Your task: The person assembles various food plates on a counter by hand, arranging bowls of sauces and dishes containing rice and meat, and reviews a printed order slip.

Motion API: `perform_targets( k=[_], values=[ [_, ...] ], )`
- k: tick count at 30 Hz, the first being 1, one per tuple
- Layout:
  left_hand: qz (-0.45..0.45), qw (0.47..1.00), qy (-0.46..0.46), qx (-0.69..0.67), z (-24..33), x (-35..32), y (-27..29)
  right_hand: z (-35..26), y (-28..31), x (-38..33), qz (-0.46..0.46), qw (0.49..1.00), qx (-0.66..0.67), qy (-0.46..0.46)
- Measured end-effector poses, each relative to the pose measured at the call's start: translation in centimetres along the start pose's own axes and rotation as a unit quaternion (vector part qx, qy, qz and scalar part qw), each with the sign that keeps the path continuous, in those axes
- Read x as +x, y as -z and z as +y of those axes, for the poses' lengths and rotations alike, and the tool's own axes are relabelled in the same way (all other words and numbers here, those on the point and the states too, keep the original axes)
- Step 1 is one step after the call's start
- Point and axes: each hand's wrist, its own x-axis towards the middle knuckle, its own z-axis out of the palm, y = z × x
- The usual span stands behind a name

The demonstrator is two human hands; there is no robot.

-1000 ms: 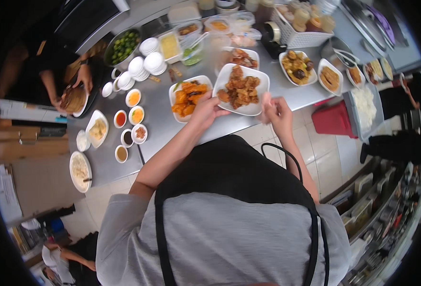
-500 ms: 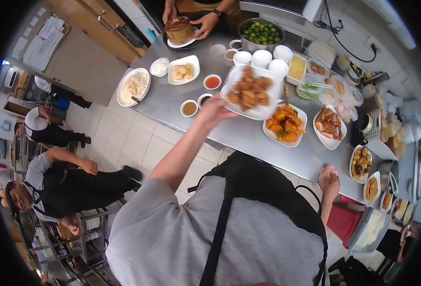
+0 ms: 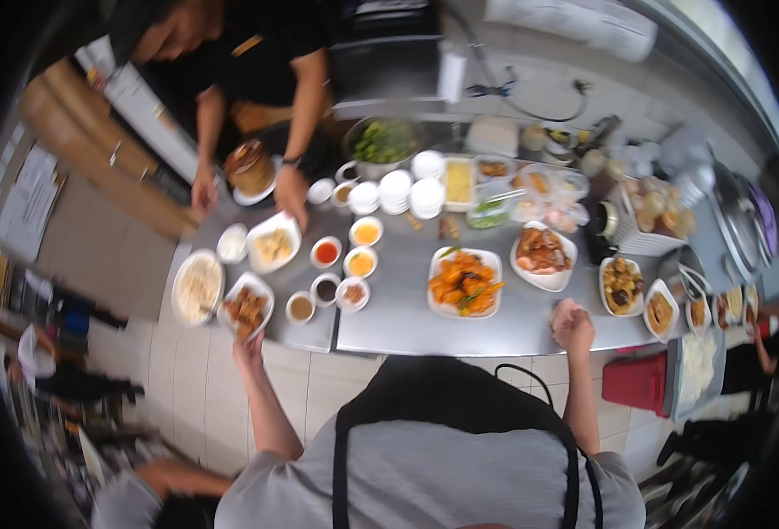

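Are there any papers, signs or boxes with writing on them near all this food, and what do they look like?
Papers: pinned on the wall at far left, pale rectangular sheets, too blurred to read.
White sheet: on the back wall at top, long and flat.
White tag: hanging by the dark appliance at top centre, small upright rectangle.
No screens show.

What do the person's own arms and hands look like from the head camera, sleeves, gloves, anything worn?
Both forearms are bare below short grey sleeves of a grey T-shirt. A black apron with thin black straps lies over the shirt. The left hand and right hand are bare, with no gloves. No watch or ring shows, though the picture is too blurred to be sure.
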Motion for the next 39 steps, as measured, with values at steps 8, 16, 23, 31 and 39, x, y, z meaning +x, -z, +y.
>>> perform_targets(
  k=[8,16,23,31,39],
  values=[
    [-0.012,0.999,-0.001,0.048,-0.8,2.7,-1.0,-1.3,1.5,-0.2,0.028,1.000,0.002,0.010],
    [-0.210,0.813,-0.397,0.370,-2.0,-12.6,-21.3,-5.2,6.8,-1.1,-0.154,0.963,0.177,-0.130],
    [-0.731,0.450,-0.373,0.353,-14.2,-33.8,-32.9,-12.1,10.4,-2.3,-0.276,0.869,0.411,-0.021],
    [-0.727,0.442,-0.380,0.364,-18.6,-36.2,-36.8,-8.0,12.1,-1.9,-0.110,0.932,0.340,-0.051],
    [-0.581,0.688,-0.301,0.315,-12.8,-27.1,-43.7,-0.2,1.6,-3.6,-0.044,0.990,-0.124,0.053]
  ],
)
